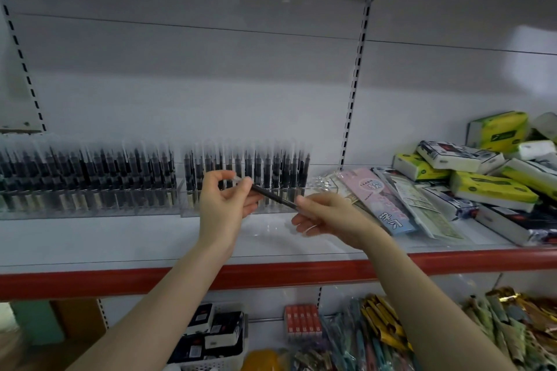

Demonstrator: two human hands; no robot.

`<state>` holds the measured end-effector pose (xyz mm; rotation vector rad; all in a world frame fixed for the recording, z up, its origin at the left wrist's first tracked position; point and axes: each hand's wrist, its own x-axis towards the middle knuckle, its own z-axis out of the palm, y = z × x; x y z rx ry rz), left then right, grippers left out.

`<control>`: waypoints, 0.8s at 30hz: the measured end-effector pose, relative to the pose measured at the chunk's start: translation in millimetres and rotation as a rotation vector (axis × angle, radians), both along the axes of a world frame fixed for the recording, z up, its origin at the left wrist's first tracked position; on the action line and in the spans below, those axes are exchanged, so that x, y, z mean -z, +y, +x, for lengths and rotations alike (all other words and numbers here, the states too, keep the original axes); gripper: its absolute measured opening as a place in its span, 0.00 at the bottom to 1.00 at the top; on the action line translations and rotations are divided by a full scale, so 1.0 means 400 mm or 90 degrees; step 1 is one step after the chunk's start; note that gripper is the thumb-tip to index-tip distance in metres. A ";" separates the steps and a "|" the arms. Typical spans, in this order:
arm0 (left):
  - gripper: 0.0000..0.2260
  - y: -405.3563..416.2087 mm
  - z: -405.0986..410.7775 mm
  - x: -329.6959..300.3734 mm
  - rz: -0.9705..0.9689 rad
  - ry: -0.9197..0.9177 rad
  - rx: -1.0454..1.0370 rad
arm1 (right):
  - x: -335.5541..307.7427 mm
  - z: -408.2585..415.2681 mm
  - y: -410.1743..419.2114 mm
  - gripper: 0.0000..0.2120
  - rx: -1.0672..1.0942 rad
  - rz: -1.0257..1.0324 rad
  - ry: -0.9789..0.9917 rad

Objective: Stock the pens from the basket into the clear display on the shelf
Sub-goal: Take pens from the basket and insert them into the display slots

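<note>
— Where is the pen being handled?

— A dark pen (272, 196) is held slantwise between both hands, just in front of the right-hand clear display (241, 211) on the white shelf (120, 238). Its clear-capped end is pinched by the left hand (224, 199), thumb and forefinger curled round it; the lower end is gripped by the right hand (325, 215), whose other fingers are loosely curled beneath.

— And the display itself?

— It is seen packed with upright dark pens (265, 172); a second clear display (90, 208), likewise filled, stands just beside it to the left. Both are blurred, so free slots cannot be made out. Part of the right-hand display's front is hidden by the hands.

— What lies around?

— To the right on the same shelf, flat stationery packets (388, 205) are laid just beside the display, one of them pink; beyond these, tissue packs (494, 190) in yellow-green and white are heaped. The shelf's front is edged by a red strip (150, 277). Below it, a white basket (217, 355) holding dark boxes is seen, with an orange box (303, 321) and bundles of coloured packets (376, 337) to the right.
</note>
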<state>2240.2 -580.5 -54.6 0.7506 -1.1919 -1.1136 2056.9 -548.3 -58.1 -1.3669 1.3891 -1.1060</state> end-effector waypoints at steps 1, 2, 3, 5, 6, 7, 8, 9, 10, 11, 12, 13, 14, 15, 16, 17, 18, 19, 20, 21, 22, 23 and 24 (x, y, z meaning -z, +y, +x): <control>0.06 0.002 -0.005 0.004 -0.001 -0.001 0.000 | -0.001 -0.007 0.003 0.08 0.000 0.005 -0.050; 0.06 0.002 -0.008 0.009 -0.001 -0.005 0.000 | 0.000 -0.017 0.003 0.06 0.009 0.006 -0.093; 0.07 0.003 -0.009 0.014 0.000 -0.015 0.002 | -0.001 -0.027 0.003 0.05 0.021 0.003 -0.135; 0.07 0.004 -0.011 0.027 0.001 -0.062 0.012 | -0.002 -0.044 -0.001 0.03 0.050 -0.010 -0.234; 0.06 0.006 -0.013 0.035 -0.004 -0.104 0.014 | -0.003 -0.050 -0.004 0.03 0.070 -0.021 -0.302; 0.06 0.008 -0.019 0.042 -0.016 -0.156 0.012 | -0.004 -0.053 -0.008 0.03 0.091 -0.031 -0.379; 0.06 0.011 -0.026 0.048 -0.034 -0.208 0.006 | -0.006 -0.055 -0.011 0.03 0.110 -0.042 -0.448; 0.07 0.014 -0.035 0.055 -0.056 -0.248 0.003 | -0.007 -0.055 -0.015 0.05 0.126 -0.053 -0.492; 0.07 0.016 -0.044 0.062 -0.077 -0.281 0.004 | -0.007 -0.056 -0.019 0.06 0.142 -0.068 -0.507; 0.07 0.019 -0.052 0.069 -0.096 -0.317 0.014 | -0.008 -0.058 -0.024 0.07 0.158 -0.088 -0.497; 0.07 0.021 -0.057 0.075 -0.109 -0.368 0.032 | -0.009 -0.061 -0.028 0.06 0.178 -0.113 -0.470; 0.09 0.024 -0.060 0.082 -0.120 -0.437 0.055 | -0.014 -0.065 -0.031 0.06 0.207 -0.143 -0.436; 0.14 0.027 -0.061 0.090 -0.128 -0.523 0.079 | -0.021 -0.070 -0.033 0.04 0.247 -0.176 -0.401; 0.20 0.029 -0.062 0.095 -0.135 -0.610 0.098 | -0.032 -0.076 -0.034 0.03 0.290 -0.208 -0.368; 0.24 0.032 -0.061 0.096 -0.147 -0.691 0.109 | -0.046 -0.080 -0.034 0.02 0.331 -0.238 -0.335; 0.27 0.034 -0.063 0.094 -0.163 -0.755 0.114 | -0.061 -0.084 -0.035 0.02 0.363 -0.264 -0.302; 0.28 0.035 -0.065 0.092 -0.180 -0.802 0.116 | -0.076 -0.086 -0.036 0.01 0.386 -0.289 -0.269; 0.29 0.033 -0.068 0.090 -0.194 -0.836 0.117 | -0.088 -0.087 -0.039 0.01 0.398 -0.311 -0.238; 0.29 0.030 -0.071 0.092 -0.202 -0.860 0.119 | -0.097 -0.087 -0.044 0.00 0.406 -0.332 -0.209; 0.28 0.027 -0.072 0.094 -0.206 -0.877 0.118 | -0.103 -0.086 -0.052 0.01 0.413 -0.351 -0.177; 0.28 0.024 -0.072 0.097 -0.203 -0.885 0.116 | -0.107 -0.085 -0.061 0.02 0.417 -0.363 -0.143; 0.27 0.022 -0.072 0.101 -0.199 -0.883 0.114 | -0.110 -0.084 -0.074 0.02 0.418 -0.369 -0.112; 0.27 0.022 -0.071 0.103 -0.192 -0.878 0.113 | -0.112 -0.084 -0.087 0.02 0.417 -0.369 -0.087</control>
